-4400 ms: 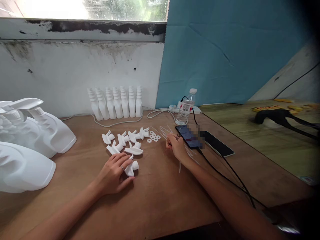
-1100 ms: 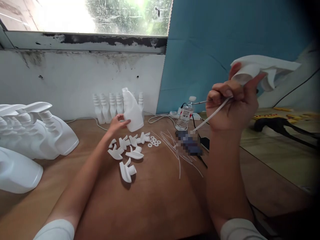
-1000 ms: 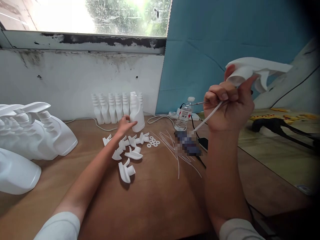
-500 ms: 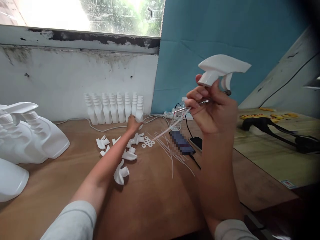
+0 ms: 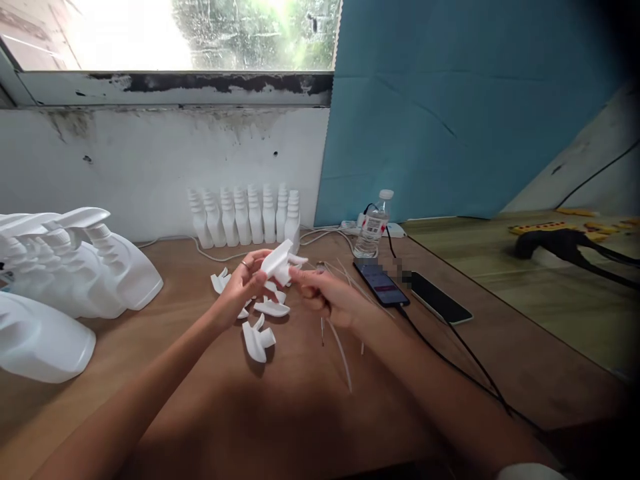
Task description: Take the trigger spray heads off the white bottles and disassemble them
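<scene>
My left hand (image 5: 250,280) is closed around a white trigger spray head (image 5: 277,261), held tilted above the table. At its collar, the thumb and finger of my right hand (image 5: 325,293) press close. A thin metal tool (image 5: 323,333) sticks down out of my right hand. From beneath the same hand hangs a clear plastic dip tube (image 5: 343,357); whether it joins the spray head is hidden by the fingers. Below my left hand lie several more white spray heads (image 5: 257,340) on the table.
Several slim white bottles (image 5: 243,217) stand in a row by the wall. Large white spray bottles (image 5: 115,267) stand at the left. On the right are a water bottle (image 5: 373,227), two phones (image 5: 383,283) with cables, and loose tubes. A blue sheet (image 5: 450,120) hangs behind.
My left hand has drawn back from the row of bottles and grips the spray head. My right hand has come down and left, bringing the spray head, metal tool and tube.
</scene>
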The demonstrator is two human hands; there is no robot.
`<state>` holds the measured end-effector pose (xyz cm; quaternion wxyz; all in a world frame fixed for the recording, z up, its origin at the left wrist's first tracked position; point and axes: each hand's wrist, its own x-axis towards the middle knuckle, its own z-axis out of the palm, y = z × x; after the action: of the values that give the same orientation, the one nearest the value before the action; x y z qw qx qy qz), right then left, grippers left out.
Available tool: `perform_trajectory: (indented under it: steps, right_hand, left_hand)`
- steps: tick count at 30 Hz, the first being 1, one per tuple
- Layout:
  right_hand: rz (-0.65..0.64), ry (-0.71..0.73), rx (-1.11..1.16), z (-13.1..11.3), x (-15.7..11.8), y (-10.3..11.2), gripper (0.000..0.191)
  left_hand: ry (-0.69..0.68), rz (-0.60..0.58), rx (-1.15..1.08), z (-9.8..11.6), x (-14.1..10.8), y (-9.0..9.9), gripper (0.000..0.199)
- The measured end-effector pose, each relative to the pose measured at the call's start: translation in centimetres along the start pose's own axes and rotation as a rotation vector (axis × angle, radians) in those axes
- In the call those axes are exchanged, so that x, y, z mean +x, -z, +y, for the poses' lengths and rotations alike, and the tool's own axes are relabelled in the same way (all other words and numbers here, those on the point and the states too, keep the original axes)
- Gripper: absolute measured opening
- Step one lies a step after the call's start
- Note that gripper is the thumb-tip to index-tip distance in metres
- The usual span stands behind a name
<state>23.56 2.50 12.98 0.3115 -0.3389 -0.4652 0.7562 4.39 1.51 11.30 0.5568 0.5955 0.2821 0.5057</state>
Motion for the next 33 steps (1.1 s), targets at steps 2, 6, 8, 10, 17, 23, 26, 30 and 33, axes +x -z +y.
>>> perform_trajectory:
  steps: [2,6,8,10,17,23,26,30,33]
  right_hand:
    - [-0.046,-0.09,-0.016,1.4,0.1,-0.3,0.046]
    - [-0.078,-0.167,-0.063,1.4,-0.2,1.3,0.041]
    - [0.014,-0.098,-0.136,1.0,-0.2,3.2,0.04]
    - [0.165,0.016,-0.158,0.7,0.0,5.5,0.039]
    - [0.683,0.426,-0.259,1.5,1.6,11.6,0.043]
    - [1.005,0.746,-0.761,1.6,1.4,11.8,0.056]
    - [0.957,0.754,-0.744,1.8,1.1,10.9,0.057]
    - [0.517,0.457,-0.417,2.7,0.6,9.1,0.069]
    - [0.225,0.343,-0.234,4.0,0.0,7.1,0.061]
  left_hand:
    - [0.1,0.06,-0.005,-0.5,-1.5,-0.2,0.054]
    - [0.248,0.184,-0.205,-2.7,-3.5,-0.5,0.049]
    - [0.298,0.152,-0.345,-3.6,-4.4,-0.7,0.045]
    - [0.336,0.069,-0.455,-4.2,-5.3,-1.1,0.035]
    - [0.465,-0.121,-0.58,-5.2,-7.4,-3.3,0.031]
    - [0.458,-0.049,-0.439,-6.6,-7.7,-2.6,0.033]
    - [0.406,0.012,-0.425,-6.8,-7.4,-2.0,0.03]
    - [0.375,0.051,-0.447,-6.5,-6.9,-1.5,0.022]
    - [0.401,0.085,-0.49,-6.5,-6.7,-1.3,0.022]
